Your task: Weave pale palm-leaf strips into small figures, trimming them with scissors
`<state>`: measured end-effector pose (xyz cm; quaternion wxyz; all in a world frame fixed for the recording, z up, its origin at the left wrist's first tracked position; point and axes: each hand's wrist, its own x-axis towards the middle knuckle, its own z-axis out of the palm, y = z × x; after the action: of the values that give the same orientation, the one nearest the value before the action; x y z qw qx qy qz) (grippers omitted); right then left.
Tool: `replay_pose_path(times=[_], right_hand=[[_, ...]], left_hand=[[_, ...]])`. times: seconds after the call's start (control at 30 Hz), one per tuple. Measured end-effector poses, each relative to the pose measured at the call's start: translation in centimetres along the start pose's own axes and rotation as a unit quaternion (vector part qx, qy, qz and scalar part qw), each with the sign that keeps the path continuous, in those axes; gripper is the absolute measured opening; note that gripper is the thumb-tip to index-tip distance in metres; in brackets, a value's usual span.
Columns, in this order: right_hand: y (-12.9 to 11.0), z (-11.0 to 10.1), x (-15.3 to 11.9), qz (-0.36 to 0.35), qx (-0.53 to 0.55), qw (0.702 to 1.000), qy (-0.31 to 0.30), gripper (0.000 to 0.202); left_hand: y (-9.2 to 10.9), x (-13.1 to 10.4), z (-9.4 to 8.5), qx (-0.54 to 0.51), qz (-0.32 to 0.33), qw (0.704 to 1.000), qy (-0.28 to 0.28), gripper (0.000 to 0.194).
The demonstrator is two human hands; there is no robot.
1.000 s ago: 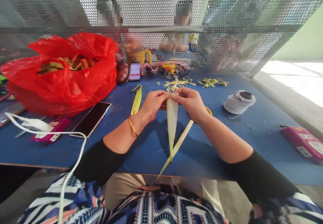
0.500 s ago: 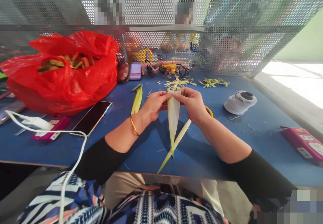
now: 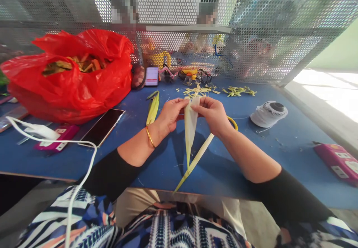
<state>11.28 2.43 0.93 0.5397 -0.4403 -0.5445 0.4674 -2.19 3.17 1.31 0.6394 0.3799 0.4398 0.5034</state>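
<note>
On the desk (image 3: pixel 302 162), right of the red bag (image 3: pixel 103 87), a slanting strip (image 3: pixel 201 151) passes by the pale husk's tip. Left hand (image 3: pixel 170 116) and right hand (image 3: pixel 214 115) each keep a pinched grip on the husk (image 3: pixel 192 123), its top, flat before, now apparently creased or parted; farther right sits the spool (image 3: pixel 264 115).

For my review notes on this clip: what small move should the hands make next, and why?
Probably ease the pinches slightly apart: the left hand and right hand grip opposite sides of the pale husk's top, where a fold or split shows between them; I cannot tell which.
</note>
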Motion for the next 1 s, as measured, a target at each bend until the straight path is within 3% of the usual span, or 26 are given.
replay_pose_path(times=[0.3, 0.6, 0.67, 0.8, 1.0], right_hand=[[0.42, 0.05, 0.08, -0.001, -0.003, 1.0, 0.023, 0.023], [0.18, 0.35, -0.32, -0.117, -0.139, 0.981, 0.073, 0.019], [0.16, 0.4, -0.35, -0.097, -0.106, 0.989, 0.046, 0.019], [0.59, 0.26, -0.19, 0.013, -0.033, 0.999, -0.033, 0.026], [0.97, -0.11, 0.24, -0.029, -0.065, 0.997, 0.034, 0.021]], left_hand=[[-0.02, -0.61, 0.54, -0.003, -0.011, 1.0, -0.016, 0.021], [-0.2, -0.43, 0.66, -0.012, -0.01, 0.999, 0.029, 0.023], [-0.21, -0.27, 0.56, -0.016, -0.005, 0.999, 0.034, 0.023], [-0.25, -0.08, 0.39, -0.022, 0.006, 0.999, 0.041, 0.023], [-0.46, -0.4, 0.64, -0.021, -0.013, 1.0, -0.016, 0.022]])
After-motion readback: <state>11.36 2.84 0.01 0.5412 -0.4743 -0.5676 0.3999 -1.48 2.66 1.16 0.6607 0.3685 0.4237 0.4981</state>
